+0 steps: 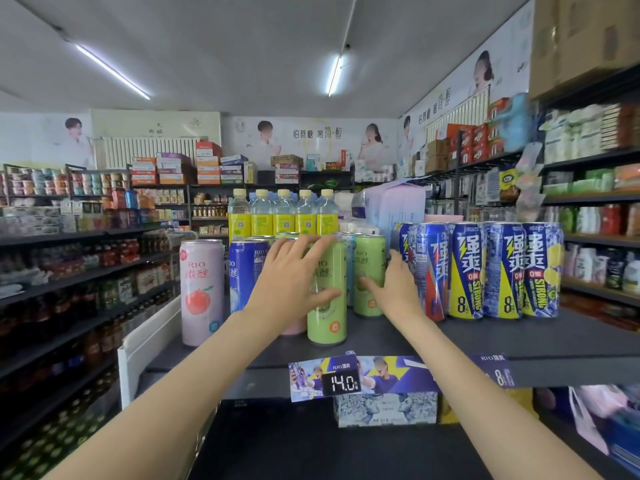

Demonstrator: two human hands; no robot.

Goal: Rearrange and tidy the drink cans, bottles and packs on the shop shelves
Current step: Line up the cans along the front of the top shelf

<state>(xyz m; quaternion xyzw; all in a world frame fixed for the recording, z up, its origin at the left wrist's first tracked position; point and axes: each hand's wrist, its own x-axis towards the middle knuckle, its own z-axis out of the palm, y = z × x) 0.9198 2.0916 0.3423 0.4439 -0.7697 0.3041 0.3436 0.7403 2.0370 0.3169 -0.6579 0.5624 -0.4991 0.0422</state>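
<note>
Left hand (287,278) laid against the front green RIO can (327,299), fingers spread over its upper rim and thumb extended across the can's face; the fingers appear fairly straight, so the hand presses rather than wraps the can. Right hand (394,289) reaching toward the second green RIO can (370,275), thumb tip touching its lower side, fingers extended to the right of it; whether they curl behind the can cannot be told. The front green can stands upright near the shelf's edge, the second one just behind and to its right. Left of the left hand, a blue RIO can (244,271) and, nearer the edge, a tall pink peach RIO can (201,292), both upright. Right of the right hand, a row of blue-and-yellow STRONG cans (485,271), the leftmost tilted. Behind the cans, a row of yellow-labelled water bottles (284,216). All stand on the dark shelf (519,337), whose front edge carries a price tag reading 14.0 (342,382).
</note>
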